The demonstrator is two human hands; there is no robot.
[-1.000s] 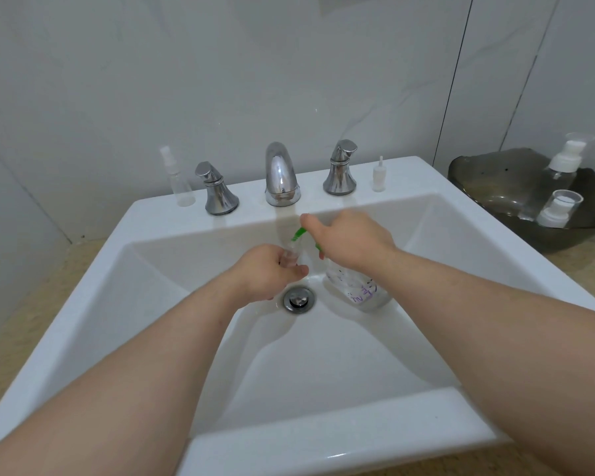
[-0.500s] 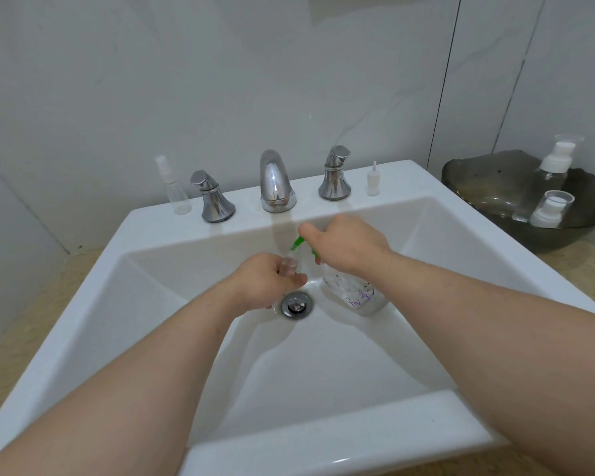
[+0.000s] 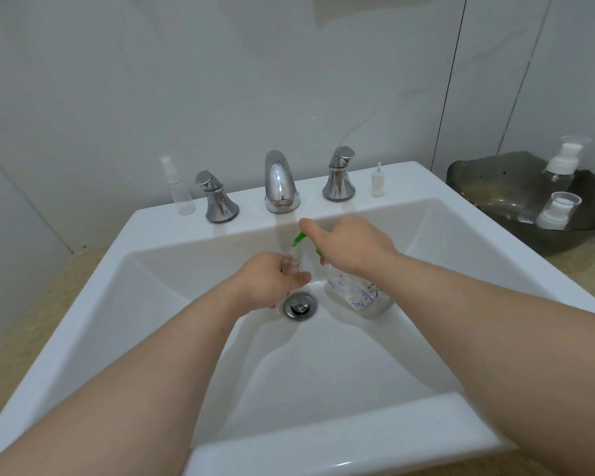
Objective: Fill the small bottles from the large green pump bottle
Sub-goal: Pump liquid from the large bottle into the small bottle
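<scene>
The fingers (image 3: pixel 301 277) of the left hand (image 3: pixel 268 283) are curled round a small clear plastic bottle (image 3: pixel 292 262). They grip it upright with its mouth right under the tip of the green spout (image 3: pixel 299 239), just left of centre frame. Only the top of it shows above the fist.

The right hand (image 3: pixel 352 247) is closed over the head of the large clear plastic pump bottle with the green pump top (image 3: pixel 361 297). Its index finger (image 3: pixel 311 226) is stretched forward along the spout, and the rest wrap down over the green collar.

The pump bottle's see-through body carries purple lettering (too small to read), and its fill level cannot be told. It rests on the floor of the white ceramic sink (image 3: pixel 323 389), just right of the chrome drain plug (image 3: pixel 300 305).

On the sink's back ledge, above the hands, stands a chrome faucet (image 3: pixel 280 183) between two chrome tap handles (image 3: pixel 217 199). A slim clear spray bottle (image 3: pixel 177 187) stands left of them, and a small white stopper-like piece (image 3: pixel 377 182) stands to their right.

At the right edge of the frame, a dark smoky glass bowl (image 3: pixel 488 187) sits on the beige speckled worktop (image 3: pixel 584 266). It holds two clear bottles with white pump tops (image 3: pixel 564 163).
</scene>
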